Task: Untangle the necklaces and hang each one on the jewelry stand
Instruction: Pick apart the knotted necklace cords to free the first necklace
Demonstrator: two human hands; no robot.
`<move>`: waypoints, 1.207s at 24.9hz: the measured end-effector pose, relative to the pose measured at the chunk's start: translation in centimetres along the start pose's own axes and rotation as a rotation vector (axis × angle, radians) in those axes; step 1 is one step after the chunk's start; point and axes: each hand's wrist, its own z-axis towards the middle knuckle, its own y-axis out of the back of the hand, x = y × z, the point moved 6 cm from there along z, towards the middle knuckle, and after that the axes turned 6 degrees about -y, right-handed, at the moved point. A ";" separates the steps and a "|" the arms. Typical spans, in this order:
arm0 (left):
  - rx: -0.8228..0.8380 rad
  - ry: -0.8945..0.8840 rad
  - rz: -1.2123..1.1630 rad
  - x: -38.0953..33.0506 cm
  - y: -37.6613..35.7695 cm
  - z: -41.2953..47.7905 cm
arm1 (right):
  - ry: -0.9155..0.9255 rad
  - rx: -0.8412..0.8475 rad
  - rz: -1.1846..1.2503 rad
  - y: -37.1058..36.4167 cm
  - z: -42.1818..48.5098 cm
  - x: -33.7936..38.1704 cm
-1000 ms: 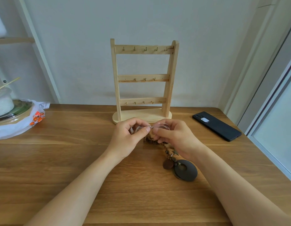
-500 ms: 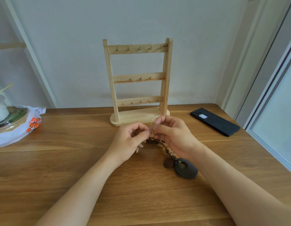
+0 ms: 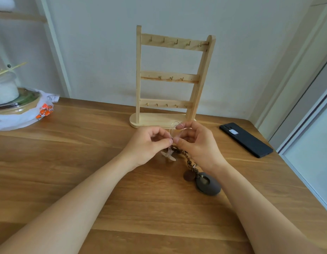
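Untangling step: left hand (image 3: 149,144) and right hand (image 3: 196,143), fingertips together, each pinched the fine pale necklace (image 3: 170,132) above the braided necklace (image 3: 188,161); next move probably called for teasing it free before hanging on the bare jewelry stand (image 3: 170,77).

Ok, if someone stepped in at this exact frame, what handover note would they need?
Left hand: pinch grip on the thin necklace.
Right hand: pinch grip on the same strand, fingertips meeting the left's; a loop rises above them.
Its pale pendant sits under the left fingers, beside the braided necklace, which lies on the table with its dark oval pendant by the right wrist.
Jewelry stand: every visible hook bare.
Done: nothing hung. Left: separate the two, hang each.
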 end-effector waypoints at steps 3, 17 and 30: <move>0.012 0.031 -0.071 0.2 -0.5 -0.2 | 0.016 0.027 -0.021 -0.5 -0.2 -0.1; -0.030 0.078 -0.380 0.5 -0.1 0.0 | -0.053 0.091 0.279 -0.6 0.4 -0.7; -0.199 -0.130 -0.050 -0.8 0.9 -0.3 | -0.017 0.069 0.258 -0.5 0.4 -0.5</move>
